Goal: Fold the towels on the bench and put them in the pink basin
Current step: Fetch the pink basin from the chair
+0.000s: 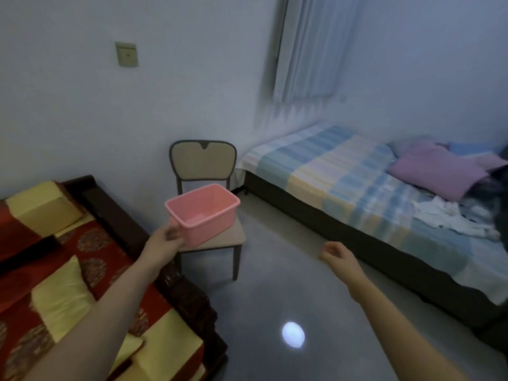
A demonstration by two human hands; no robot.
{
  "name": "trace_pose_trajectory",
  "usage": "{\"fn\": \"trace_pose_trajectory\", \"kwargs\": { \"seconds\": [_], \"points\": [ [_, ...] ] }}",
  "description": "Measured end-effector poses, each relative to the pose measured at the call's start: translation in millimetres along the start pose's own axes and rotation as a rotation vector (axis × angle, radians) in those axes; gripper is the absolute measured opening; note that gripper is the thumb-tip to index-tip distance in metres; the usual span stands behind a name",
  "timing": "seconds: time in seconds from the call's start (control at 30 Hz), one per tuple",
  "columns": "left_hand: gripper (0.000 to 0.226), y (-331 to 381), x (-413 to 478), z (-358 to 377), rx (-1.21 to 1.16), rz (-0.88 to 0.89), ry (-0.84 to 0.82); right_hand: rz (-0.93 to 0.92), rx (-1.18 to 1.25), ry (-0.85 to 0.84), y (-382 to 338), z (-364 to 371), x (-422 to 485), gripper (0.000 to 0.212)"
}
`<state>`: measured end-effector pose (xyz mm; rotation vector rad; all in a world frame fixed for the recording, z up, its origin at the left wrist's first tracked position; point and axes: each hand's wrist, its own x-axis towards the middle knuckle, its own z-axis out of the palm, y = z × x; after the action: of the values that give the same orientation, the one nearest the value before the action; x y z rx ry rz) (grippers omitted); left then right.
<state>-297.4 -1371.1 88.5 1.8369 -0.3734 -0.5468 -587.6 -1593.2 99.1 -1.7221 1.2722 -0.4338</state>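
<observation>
The pink basin point(204, 215) is a rectangular plastic tub, empty inside, tilted above the seat of a chair point(203, 160). My left hand point(165, 242) grips its near left rim. My right hand point(336, 254) hovers over the floor to the right with loosely curled fingers and nothing in it. A wooden bench point(115, 213) with red and yellow cushions point(68, 276) runs along the left. White crumpled cloths point(450, 218) lie on the bed at the right; no towels show on the bench.
A bed point(357, 182) with a striped blue and yellow sheet and purple pillows point(434, 169) fills the right side. Grey shiny floor point(288, 284) lies between bench and bed. A curtain point(308, 45) hangs on the far wall.
</observation>
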Motion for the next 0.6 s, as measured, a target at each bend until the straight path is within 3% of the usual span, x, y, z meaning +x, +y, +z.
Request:
{"fn": "trace_pose_trajectory", "kwargs": {
  "seconds": [0.27,0.47,0.6],
  "points": [
    [0.039,25,108,74,-0.080,-0.139,0.109,-0.059,-0.100,-0.221,-45,3,210,0.042],
    [0.040,6,193,84,-0.158,-0.296,0.222,-0.077,-0.137,-0.367,-80,66,335,0.045],
    [0.024,-4,278,98,-0.239,-0.340,0.265,-0.069,-0.167,-0.425,-102,121,426,0.046]
  ]
}}
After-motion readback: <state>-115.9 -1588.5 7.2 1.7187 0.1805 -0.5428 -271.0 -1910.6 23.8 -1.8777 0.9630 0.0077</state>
